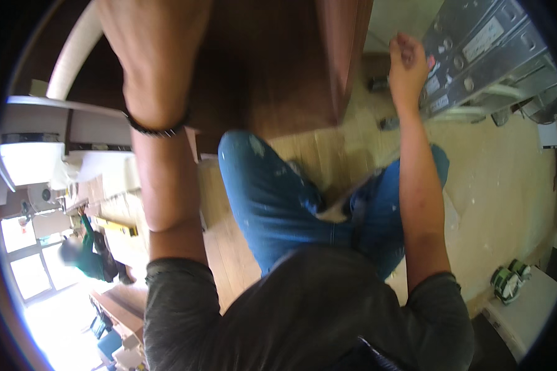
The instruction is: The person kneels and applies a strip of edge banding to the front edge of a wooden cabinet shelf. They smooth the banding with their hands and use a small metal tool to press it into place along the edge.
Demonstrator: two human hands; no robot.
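Curling near the grey metal frame (476,55): right hand (410,67), grip narrow (left hand (153,37): grip indiscernible)

A dark grey short-sleeved shirt (315,309), pale-flecked blue denim jeans (263,195) and a thin black bracelet (156,132) are worn.

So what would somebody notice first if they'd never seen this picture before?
Probably the big left arm with its dark bracelet, reaching up past the picture's top edge in front of dark brown wood. Next might be the pale-spotted blue jeans in the middle, and the right hand, fingers curled, beside grey metal at upper right. Far left, a person in green looks tipped sideways near bright windows.
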